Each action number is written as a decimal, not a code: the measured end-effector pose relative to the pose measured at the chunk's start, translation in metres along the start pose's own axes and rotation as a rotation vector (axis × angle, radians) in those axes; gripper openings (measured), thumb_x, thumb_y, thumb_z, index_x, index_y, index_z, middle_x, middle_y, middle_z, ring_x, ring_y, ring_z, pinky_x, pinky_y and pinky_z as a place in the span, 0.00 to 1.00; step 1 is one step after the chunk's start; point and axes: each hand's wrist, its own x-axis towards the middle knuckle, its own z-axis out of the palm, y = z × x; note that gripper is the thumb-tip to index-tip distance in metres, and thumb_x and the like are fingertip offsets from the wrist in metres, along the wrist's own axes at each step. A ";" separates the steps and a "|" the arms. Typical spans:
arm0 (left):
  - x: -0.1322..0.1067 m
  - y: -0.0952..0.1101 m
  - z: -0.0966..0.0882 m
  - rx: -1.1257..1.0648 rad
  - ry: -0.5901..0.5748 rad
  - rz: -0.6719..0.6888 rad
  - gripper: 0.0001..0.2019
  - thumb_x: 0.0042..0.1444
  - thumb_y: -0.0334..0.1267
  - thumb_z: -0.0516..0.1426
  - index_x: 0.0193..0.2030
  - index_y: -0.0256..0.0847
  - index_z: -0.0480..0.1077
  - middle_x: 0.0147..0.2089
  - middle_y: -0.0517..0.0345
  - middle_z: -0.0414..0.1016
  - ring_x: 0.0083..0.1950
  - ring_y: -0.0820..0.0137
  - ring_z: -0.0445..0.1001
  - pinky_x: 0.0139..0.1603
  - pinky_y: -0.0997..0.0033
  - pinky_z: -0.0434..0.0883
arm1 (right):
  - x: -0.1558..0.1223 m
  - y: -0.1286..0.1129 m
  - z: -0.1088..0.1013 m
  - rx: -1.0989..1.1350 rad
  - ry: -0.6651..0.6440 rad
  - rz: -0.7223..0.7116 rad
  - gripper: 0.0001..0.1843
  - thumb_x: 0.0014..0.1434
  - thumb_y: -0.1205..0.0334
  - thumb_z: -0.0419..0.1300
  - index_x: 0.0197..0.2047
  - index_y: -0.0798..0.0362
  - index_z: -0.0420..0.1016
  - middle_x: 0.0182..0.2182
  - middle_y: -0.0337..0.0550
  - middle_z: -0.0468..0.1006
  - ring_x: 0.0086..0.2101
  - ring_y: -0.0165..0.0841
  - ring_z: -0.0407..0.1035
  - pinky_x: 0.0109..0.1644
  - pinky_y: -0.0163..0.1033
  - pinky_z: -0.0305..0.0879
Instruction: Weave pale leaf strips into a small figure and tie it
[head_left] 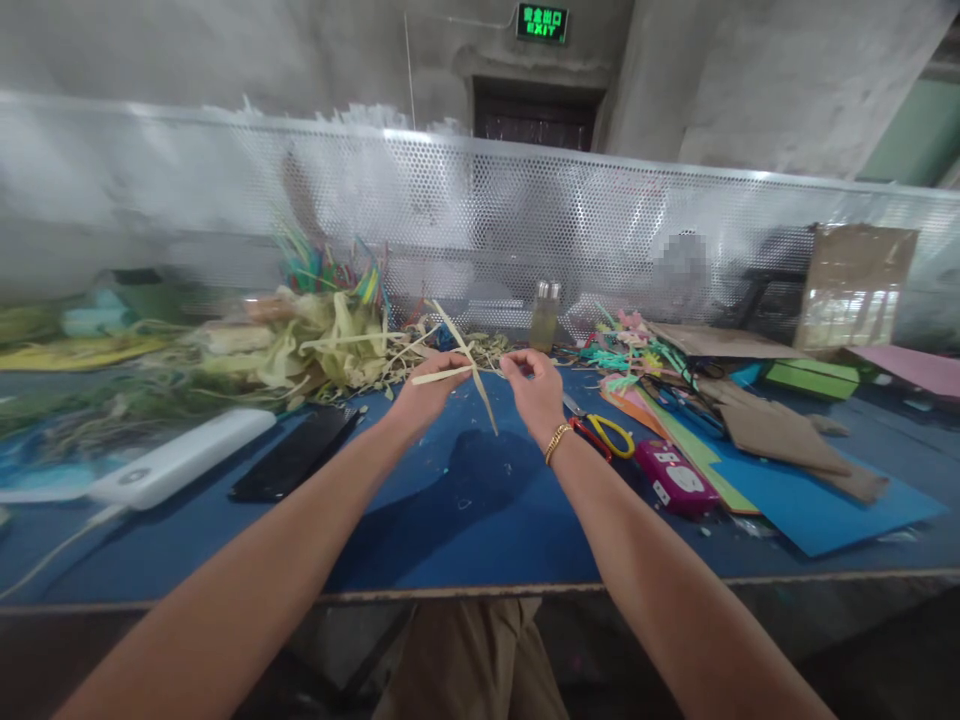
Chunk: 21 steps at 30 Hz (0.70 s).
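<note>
My left hand point(431, 392) is closed in a pinch on pale yellow leaf strips point(484, 392) that look like corn husk. The strips cross each other; one points left over my fingers, another slants from upper left to lower right. Just right of them is my right hand point(534, 388), its thumb and fingertips pressed together. Whether something thin is between those fingertips cannot be made out. A gold bracelet point(556, 442) circles my right wrist. Both hands are above the blue tabletop point(450, 500). Scissors point(604, 436) with red and yellow handles lie beside my right wrist.
A husk pile point(349, 345) lies at the back left. Nearer are a black phone point(296, 455) and a white cabled device point(187, 460). To the right lie a purple packet point(675, 478), blue paper point(817, 515) and brown cardboard point(787, 435). A bottle point(544, 320) stands before the perforated metal screen point(427, 200).
</note>
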 end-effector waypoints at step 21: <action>-0.002 -0.001 0.002 -0.035 -0.070 -0.043 0.12 0.47 0.42 0.64 0.35 0.38 0.72 0.32 0.57 0.76 0.33 0.70 0.73 0.37 0.69 0.69 | -0.006 0.004 0.009 0.298 -0.333 0.266 0.10 0.49 0.54 0.63 0.29 0.53 0.75 0.25 0.37 0.74 0.28 0.28 0.64 0.35 0.35 0.59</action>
